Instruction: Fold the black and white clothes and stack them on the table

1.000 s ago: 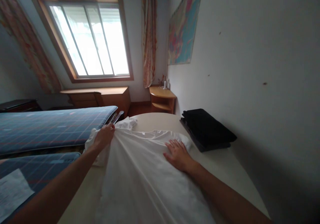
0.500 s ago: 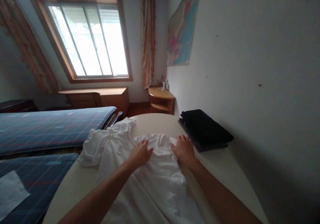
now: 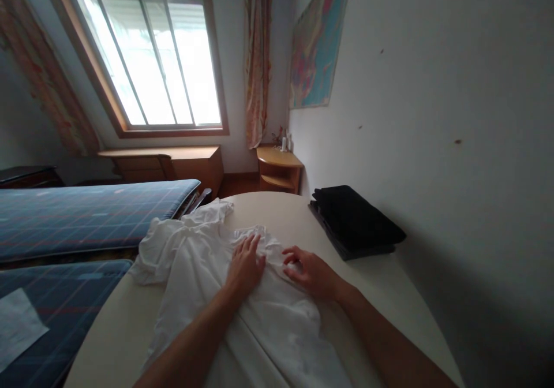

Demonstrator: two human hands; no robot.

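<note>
A white shirt [image 3: 194, 278] lies wrinkled across the round table, one sleeve spread to the left and the near end running out of the bottom of the view. My left hand [image 3: 246, 264] rests flat on the cloth near the collar, fingers stretched forward. At the shirt's right edge is my right hand [image 3: 312, 272], its fingers bent and a gap showing between them and the thumb. It touches or hovers just over the fabric; I cannot tell which. No cloth is visibly pinched in either hand.
Folded black cloth [image 3: 357, 220] is stacked on the right of the cream table [image 3: 277, 203], near the wall. To the left are blue plaid mattresses [image 3: 95, 215], with a white sheet of paper [image 3: 19, 324] on the nearer one. A corner shelf [image 3: 279, 158] stands behind.
My right hand has come off the shirt's upper right part and moved left and nearer to me, its fingers now bent. The cloth there has been drawn inward. My left hand stays near the collar.
</note>
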